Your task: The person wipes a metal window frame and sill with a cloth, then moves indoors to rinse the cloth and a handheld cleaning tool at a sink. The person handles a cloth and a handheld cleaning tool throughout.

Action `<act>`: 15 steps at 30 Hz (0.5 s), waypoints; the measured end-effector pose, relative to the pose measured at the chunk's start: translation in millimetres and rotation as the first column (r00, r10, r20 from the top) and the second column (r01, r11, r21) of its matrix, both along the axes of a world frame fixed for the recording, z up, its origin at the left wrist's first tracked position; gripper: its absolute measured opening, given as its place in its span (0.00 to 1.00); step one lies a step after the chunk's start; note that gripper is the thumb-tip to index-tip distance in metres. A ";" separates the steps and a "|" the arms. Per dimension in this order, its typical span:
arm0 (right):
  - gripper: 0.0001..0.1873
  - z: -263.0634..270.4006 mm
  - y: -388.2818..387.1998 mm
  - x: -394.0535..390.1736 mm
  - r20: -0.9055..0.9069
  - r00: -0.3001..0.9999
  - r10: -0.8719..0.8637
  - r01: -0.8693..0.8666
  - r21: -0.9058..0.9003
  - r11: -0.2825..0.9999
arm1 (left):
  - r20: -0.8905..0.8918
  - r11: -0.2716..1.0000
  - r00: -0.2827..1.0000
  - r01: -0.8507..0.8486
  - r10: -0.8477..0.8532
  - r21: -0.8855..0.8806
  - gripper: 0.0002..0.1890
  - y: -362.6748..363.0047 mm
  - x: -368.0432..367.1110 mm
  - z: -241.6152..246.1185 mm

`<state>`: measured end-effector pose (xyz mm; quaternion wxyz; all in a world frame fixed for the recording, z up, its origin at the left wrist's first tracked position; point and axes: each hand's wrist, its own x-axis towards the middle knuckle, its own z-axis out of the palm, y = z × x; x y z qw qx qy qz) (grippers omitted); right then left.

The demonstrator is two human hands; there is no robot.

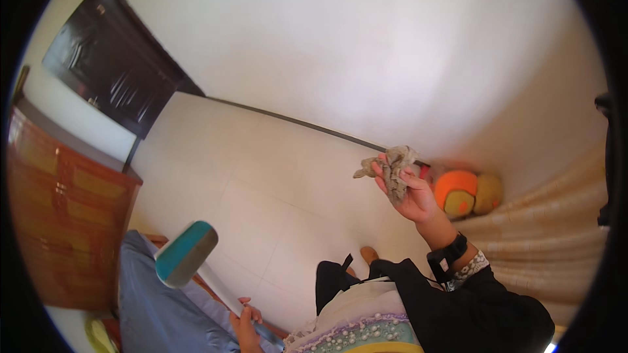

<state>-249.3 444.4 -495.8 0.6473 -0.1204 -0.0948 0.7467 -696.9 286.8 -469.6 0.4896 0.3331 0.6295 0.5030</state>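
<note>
My left hand (pixel 245 323) grips the pale handle of a long-handled cleaning tool (pixel 187 254) that looks like a flat mop. Its rounded oblong head, striped teal and grey, is raised off the floor at lower left. A crumpled grey-brown rag (pixel 395 176) is pinched between the thumb and fingers of my right hand (pixel 417 198), held up in front of the foot of the wall. One end of the rag sticks out to the left past the fingertips. A black device is strapped to my right wrist.
Ahead rises a white wall (pixel 343 59) with a dark skirting strip. A dark door (pixel 113 54) and a brown wooden cabinet (pixel 68 215) stand at left. Blue bedding (pixel 157 299) lies lower left. An orange and tan plush toy (pixel 456 191) sits near a beige curtain (pixel 535 225) at right.
</note>
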 end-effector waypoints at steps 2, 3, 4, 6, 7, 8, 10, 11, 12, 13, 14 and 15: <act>0.27 -0.1 42.3 -45.7 -0.031 0.992 0.120 -0.119 0.032 0.992 | -0.025 0.995 0.997 -0.073 0.075 0.066 0.11 -3.1 -26.8 -6.8; 0.26 -2.6 74.2 -68.5 -0.038 0.986 0.164 -0.163 0.036 0.986 | -0.039 0.991 0.992 -0.114 0.117 0.072 0.11 6.0 -41.0 -12.3; 0.26 -6.2 111.3 -91.9 -0.041 0.977 0.208 -0.207 0.037 0.978 | -0.050 0.986 0.987 -0.149 0.153 0.073 0.11 22.1 -57.1 -20.6; 0.25 -11.2 180.7 -144.8 -0.037 0.964 0.263 -0.262 0.024 0.965 | -0.075 0.972 0.970 -0.229 0.233 0.054 0.12 63.5 -92.6 -30.1; 0.24 -15.8 218.6 -166.3 -0.029 0.960 0.279 -0.279 0.017 0.960 | -0.080 0.966 0.963 -0.257 0.259 0.039 0.12 91.8 -104.2 -35.9; 0.24 -15.6 258.7 -201.7 -0.024 0.961 0.274 -0.275 -0.046 0.960 | -0.101 0.958 0.952 -0.286 0.288 0.040 0.12 124.5 -129.1 -29.9; 0.24 -6.5 334.8 -261.1 -0.005 0.960 0.280 -0.280 0.003 0.960 | -0.094 0.950 0.945 -0.312 0.313 0.031 0.12 203.2 -181.7 -16.8; 0.24 -3.6 364.0 -281.4 0.025 0.967 0.252 -0.250 -0.059 0.966 | -0.121 0.952 0.945 -0.304 0.305 0.023 0.12 237.2 -200.6 -11.6; 0.24 2.7 391.2 -301.1 0.039 0.972 0.230 -0.225 -0.110 0.968 | -0.145 0.955 0.945 -0.295 0.294 0.015 0.12 269.0 -219.9 -4.8; 0.24 8.0 418.4 -317.8 0.030 0.965 0.260 -0.260 -0.017 0.965 | -0.169 0.959 0.946 -0.283 0.278 -0.008 0.12 298.0 -238.1 1.4; 0.24 11.0 440.2 -334.8 0.025 0.962 0.271 -0.271 0.015 0.962 | -0.126 0.960 0.952 -0.279 0.280 0.027 0.12 325.3 -257.3 6.7; 0.24 12.0 463.4 -353.4 0.028 0.969 0.245 -0.245 0.002 0.969 | -0.149 0.962 0.950 -0.272 0.273 0.031 0.12 353.4 -278.6 11.4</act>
